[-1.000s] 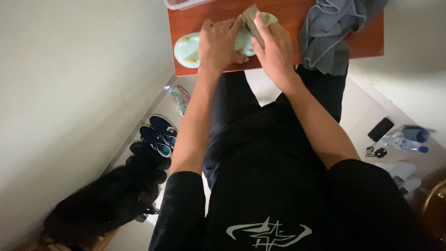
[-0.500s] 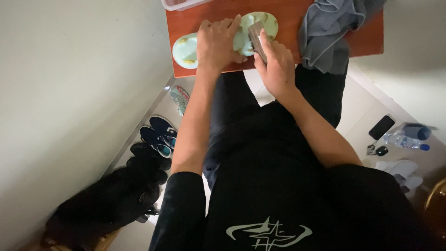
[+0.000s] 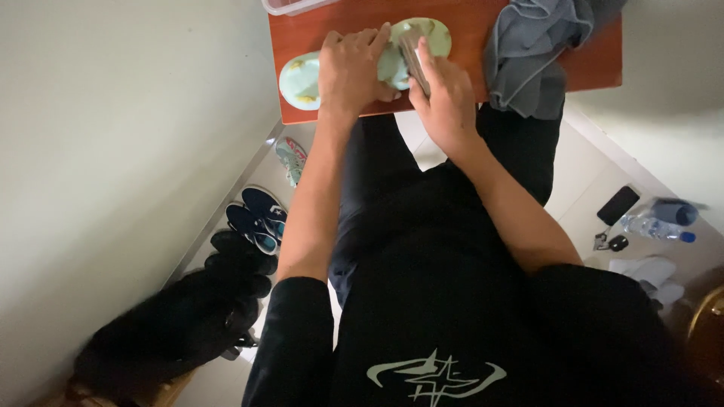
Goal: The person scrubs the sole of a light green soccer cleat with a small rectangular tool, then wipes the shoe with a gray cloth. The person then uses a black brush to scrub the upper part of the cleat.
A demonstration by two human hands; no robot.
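A pale green flip-flop sandal [image 3: 302,79] lies sole-up across a reddish-brown wooden table [image 3: 588,64]. My left hand [image 3: 351,71] presses flat on its middle and pins it down. My right hand [image 3: 445,98] is closed around a thin grey cloth or strip [image 3: 413,53] and holds it against the sandal's toe end. The part of the sandal under my left palm is hidden.
A grey cloth [image 3: 528,53] is bunched on the table's right. A clear plastic box edge [image 3: 290,6] shows at the top. On the floor: dark sneakers [image 3: 256,218], a black bag [image 3: 173,332], a phone [image 3: 618,205], keys, a water bottle [image 3: 656,226].
My right hand slid back from the sandal's toe end toward me, drawing the grey strip along the sole. My left hand stayed pressed on the sandal.
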